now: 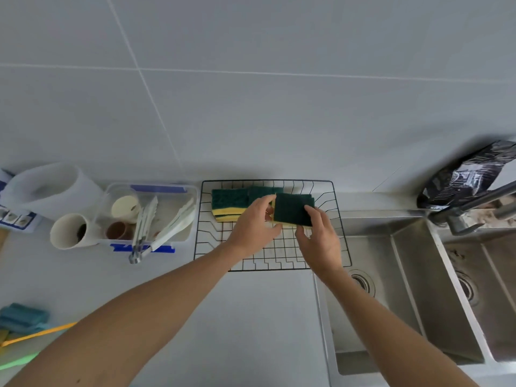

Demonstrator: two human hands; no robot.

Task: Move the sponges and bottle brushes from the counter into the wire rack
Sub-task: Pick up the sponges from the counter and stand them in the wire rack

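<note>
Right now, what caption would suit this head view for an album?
Left hand and right hand hold a sponge over the rack beside other sponges, near the sink.

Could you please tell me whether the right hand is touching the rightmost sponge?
Touching. The head view shows the right hand pinching the sponge, fingers on its green top, thumb at its yellow edge.

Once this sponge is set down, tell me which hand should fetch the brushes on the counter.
Left hand, probably. The brushes lie near-left on the counter, on that hand's side; the right hand, nearer the sink, would have to cross over.
</note>
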